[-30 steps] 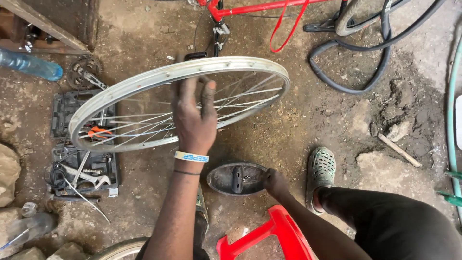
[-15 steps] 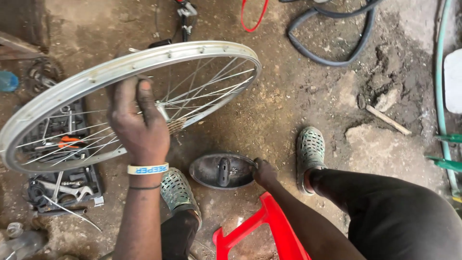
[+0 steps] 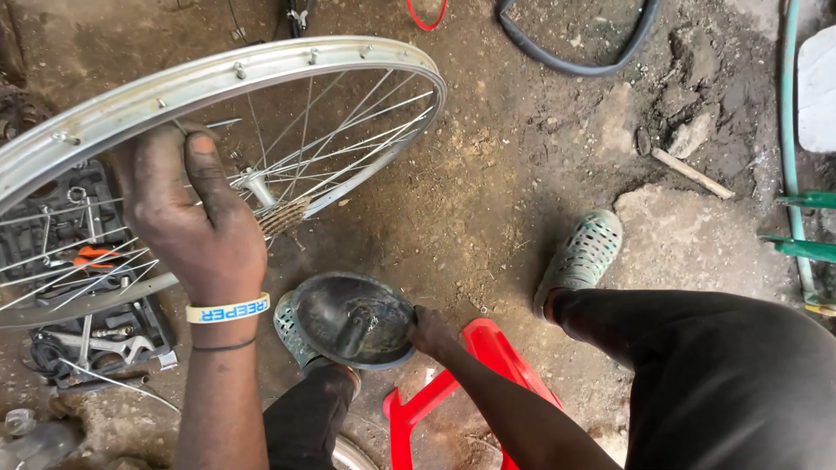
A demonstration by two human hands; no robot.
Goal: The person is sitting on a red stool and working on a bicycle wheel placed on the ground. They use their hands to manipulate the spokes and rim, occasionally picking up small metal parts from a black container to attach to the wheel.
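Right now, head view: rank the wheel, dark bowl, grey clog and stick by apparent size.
1. Wheel, held by the left hand.
2. Dark bowl, at the right hand.
3. Grey clog; near the bowl's size, so unsure.
4. Stick.

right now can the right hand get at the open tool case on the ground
Probably not without letting go: the right hand is at the dark bowl, and the tool case lies beyond the left arm, partly under the bicycle wheel.

your left hand [image 3: 196,231] grips the rim of the silver bicycle wheel [image 3: 261,65], fingers through the spokes. your right hand [image 3: 428,331] touches the edge of a dark round bowl [image 3: 353,320] beside the red stool [image 3: 488,348] on the dirt floor [image 3: 488,191].
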